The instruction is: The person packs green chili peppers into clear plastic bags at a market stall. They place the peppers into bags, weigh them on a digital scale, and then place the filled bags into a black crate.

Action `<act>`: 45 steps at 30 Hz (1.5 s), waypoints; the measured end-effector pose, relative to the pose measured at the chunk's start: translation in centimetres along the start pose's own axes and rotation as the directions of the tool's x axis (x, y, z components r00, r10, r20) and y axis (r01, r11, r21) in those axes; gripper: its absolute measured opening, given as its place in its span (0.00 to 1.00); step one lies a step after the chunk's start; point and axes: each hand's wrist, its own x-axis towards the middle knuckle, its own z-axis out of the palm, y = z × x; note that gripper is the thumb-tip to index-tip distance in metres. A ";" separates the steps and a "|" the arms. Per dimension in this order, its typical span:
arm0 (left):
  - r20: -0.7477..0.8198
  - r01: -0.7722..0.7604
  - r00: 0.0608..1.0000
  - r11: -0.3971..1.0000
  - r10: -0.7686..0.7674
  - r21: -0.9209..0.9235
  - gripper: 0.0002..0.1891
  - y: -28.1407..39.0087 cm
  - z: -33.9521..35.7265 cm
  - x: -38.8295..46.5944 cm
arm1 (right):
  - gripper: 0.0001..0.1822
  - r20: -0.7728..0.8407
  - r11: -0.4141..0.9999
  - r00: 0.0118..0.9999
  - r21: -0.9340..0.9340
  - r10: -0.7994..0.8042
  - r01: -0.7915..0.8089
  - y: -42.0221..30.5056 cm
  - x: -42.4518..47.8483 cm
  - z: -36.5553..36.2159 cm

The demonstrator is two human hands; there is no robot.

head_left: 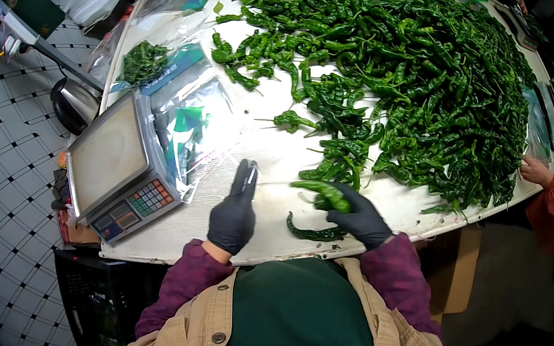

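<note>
My left hand (236, 210), in a black glove, is over the white table (260, 241), its extended fingers close together and pointing away from me; it holds no pepper that I can see. In my right hand (362, 216), also black-gloved, is a light green pepper (326, 191), gripped near one end. A dark, curved green pepper (312, 233) lies just below it by the table's near edge. Beyond both hands spreads a large heap of long green peppers (408, 79), with a narrow tail of them reaching toward my right hand.
A digital scale (108, 161) stands at the left, beside clear plastic bags (188, 130) with printed bands. Small green peppers (144, 63) lie behind it. A metal kettle (77, 104) is off the table's left side. Another person's hand (536, 172) touches the heap's right edge.
</note>
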 end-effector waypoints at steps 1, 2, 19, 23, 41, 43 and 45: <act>0.004 0.001 1.000 1.000 -0.001 -0.005 0.39 0.5 0.0 0.0 | 0.28 0.042 0.984 0.999 -0.177 -0.020 0.027 -0.4 1.3 1.5; 0.004 -0.003 1.000 1.000 0.003 -0.028 0.40 0.7 0.1 -0.2 | 0.28 0.055 0.946 0.997 -0.318 -0.046 0.061 -0.2 2.7 3.0; -0.053 -0.214 0.977 0.968 0.209 -0.130 0.39 1.2 -0.4 -1.5 | 0.35 0.180 0.994 0.983 0.104 -0.047 0.029 4.0 10.5 9.2; -0.021 -0.045 0.999 0.962 0.041 -0.270 0.41 -0.3 0.4 -1.4 | 0.36 0.059 0.926 0.981 -0.324 -0.186 0.195 4.7 6.8 8.2; 0.053 0.001 0.999 0.965 0.014 -0.263 0.43 0.0 -0.1 -0.8 | 0.29 -0.392 0.288 0.730 -0.918 -0.559 -0.272 2.8 1.2 2.9; 0.145 -0.007 0.989 0.990 0.027 -0.138 0.42 0.8 -0.4 -0.1 | 0.31 -0.451 0.275 0.754 -0.892 -0.478 -0.360 4.8 1.4 2.1; 0.172 -0.063 0.983 0.997 0.068 -0.035 0.42 1.2 -0.3 0.2 | 0.30 -0.496 0.389 0.835 -0.837 -0.239 -0.385 7.0 2.3 -0.3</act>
